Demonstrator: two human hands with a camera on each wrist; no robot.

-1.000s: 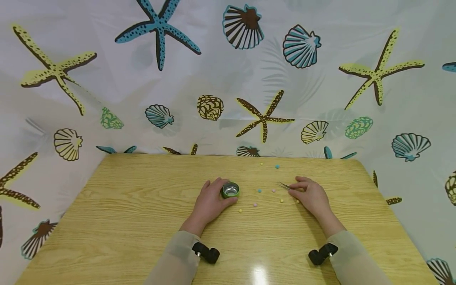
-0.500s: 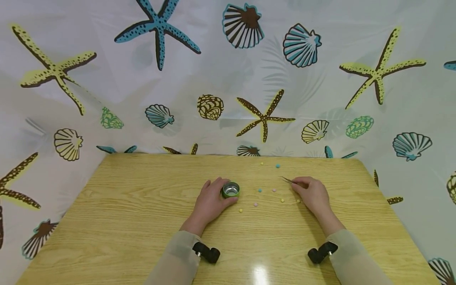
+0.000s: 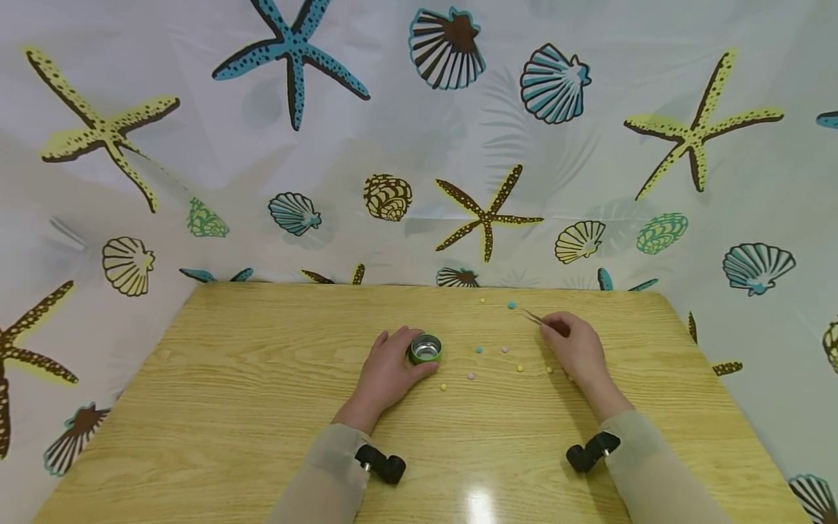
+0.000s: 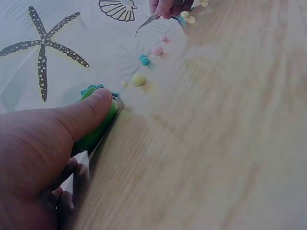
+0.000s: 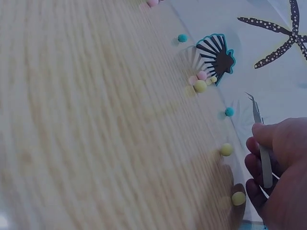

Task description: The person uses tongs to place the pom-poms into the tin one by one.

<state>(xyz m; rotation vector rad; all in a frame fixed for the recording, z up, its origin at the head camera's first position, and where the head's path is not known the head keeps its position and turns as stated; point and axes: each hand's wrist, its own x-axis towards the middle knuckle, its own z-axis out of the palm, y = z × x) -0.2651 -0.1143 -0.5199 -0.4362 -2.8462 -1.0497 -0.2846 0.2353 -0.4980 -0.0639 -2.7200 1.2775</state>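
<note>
My left hand (image 3: 388, 372) grips a small round green tin (image 3: 426, 349) that stands upright on the table, its silvery inside facing up. In the left wrist view the thumb (image 4: 88, 115) presses against the side of the green tin. My right hand (image 3: 577, 351) pinches a pair of bent-tip metal tweezers (image 5: 264, 160). In the head view the tweezers' tips point left and away, close to a blue ball (image 3: 512, 306) near the back; whether they touch it I cannot tell. No ball shows between the tips.
Several small balls lie scattered between the hands on the wooden table (image 3: 262, 407): a second blue ball (image 3: 479, 350), pink balls (image 3: 471, 376) and yellow balls (image 3: 443, 387). A yellow ball (image 3: 482, 300) lies near the back edge. Behind hangs a shell-and-starfish sheet (image 3: 419, 145).
My right hand has moved away from me with the tweezers, whose tips have come up from near a pink ball toward the back blue ball. My left hand and the tin stay put.
</note>
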